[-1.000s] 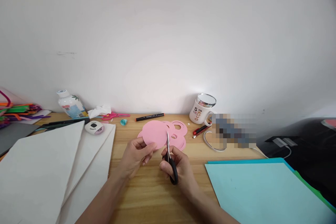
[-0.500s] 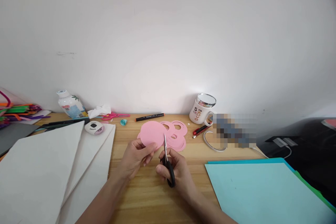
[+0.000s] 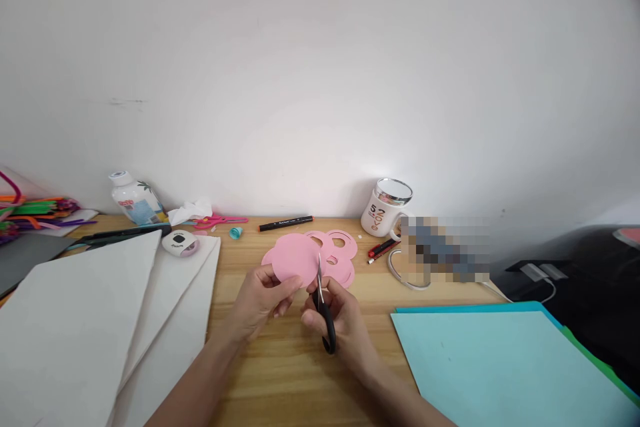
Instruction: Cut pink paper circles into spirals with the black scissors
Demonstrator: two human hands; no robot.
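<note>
The fingers (image 3: 289,287) of the left hand (image 3: 256,301) pinch the lower edge of the pink disc (image 3: 295,259), held over the table (image 3: 265,373); those of the right hand (image 3: 346,321) grip the black scissors (image 3: 325,315) by the handles, blades at the disc's right rim. Since half a second ago, disc and scissors have both shifted slightly right, so the work apparently stays at that rim. Counting from largest down: three overlapping white boards (image 3: 80,327), one bottle (image 3: 137,199), one mug (image 3: 380,217), pink cut-outs (image 3: 342,273) too overlapped to count, one held disc, two pairs of scissors including the pink scissors (image 3: 223,220), one marker (image 3: 286,223), one teal cap (image 3: 236,233).
</note>
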